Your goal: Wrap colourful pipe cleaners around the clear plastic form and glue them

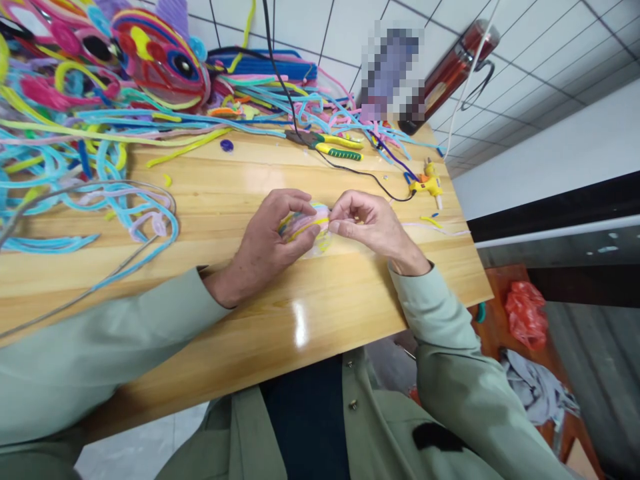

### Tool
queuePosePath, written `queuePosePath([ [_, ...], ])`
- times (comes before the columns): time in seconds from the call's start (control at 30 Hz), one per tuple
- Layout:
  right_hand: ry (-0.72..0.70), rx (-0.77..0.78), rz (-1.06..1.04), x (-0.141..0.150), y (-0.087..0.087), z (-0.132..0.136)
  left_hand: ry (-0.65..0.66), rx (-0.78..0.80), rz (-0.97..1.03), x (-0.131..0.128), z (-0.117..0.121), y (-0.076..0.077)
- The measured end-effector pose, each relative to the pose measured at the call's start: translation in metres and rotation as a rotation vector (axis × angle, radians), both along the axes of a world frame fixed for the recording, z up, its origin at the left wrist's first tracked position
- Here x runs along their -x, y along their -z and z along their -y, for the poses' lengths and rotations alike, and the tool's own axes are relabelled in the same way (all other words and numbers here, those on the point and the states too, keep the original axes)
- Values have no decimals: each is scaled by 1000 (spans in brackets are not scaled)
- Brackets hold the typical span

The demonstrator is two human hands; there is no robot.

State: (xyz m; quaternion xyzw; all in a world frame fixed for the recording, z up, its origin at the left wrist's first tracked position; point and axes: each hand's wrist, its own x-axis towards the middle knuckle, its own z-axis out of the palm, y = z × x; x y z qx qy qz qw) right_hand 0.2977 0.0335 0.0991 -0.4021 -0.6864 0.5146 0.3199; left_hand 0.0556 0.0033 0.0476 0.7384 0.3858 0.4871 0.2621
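Observation:
Over the middle of the table, my left hand (265, 233) is closed around a small rounded piece wound with pink, yellow and blue fuzzy pipe cleaners (301, 225). Its thumb lies along the near side and the fingers along the far side. My right hand (369, 221) pinches at the right end of this piece, thumb against forefinger. Whatever lies between those fingertips is too small to make out; a pipe cleaner end seems likely but is hidden. The left palm covers part of the piece.
Pliers (330, 145) with yellow-green handles and a yellow glue gun (427, 187) with a black cord lie beyond my hands. Loose pipe cleaners (107, 167) and a colourful fish-like figure (157, 60) fill the left. A red thermos (450, 77) stands at the back right.

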Motion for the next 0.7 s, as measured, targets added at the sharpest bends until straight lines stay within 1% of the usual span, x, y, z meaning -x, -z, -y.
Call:
queuePosePath([
  [0.2, 8, 24, -19, 0, 5, -2, 1, -23, 15, -2, 0, 0],
  [0.37, 5, 31, -13, 1, 5, -1, 5, 3, 4, -1, -1, 0],
  [0.47, 6, 38, -8, 1, 5, 0, 4, -13, 8, -1, -1, 0],
  [0.57, 28, 45, -5, 3, 5, 2, 3, -38, 20, -1, -1, 0],
  [0.7, 67, 36, 2, 5, 5, 2, 13, -20, 3, 1, -1, -2],
])
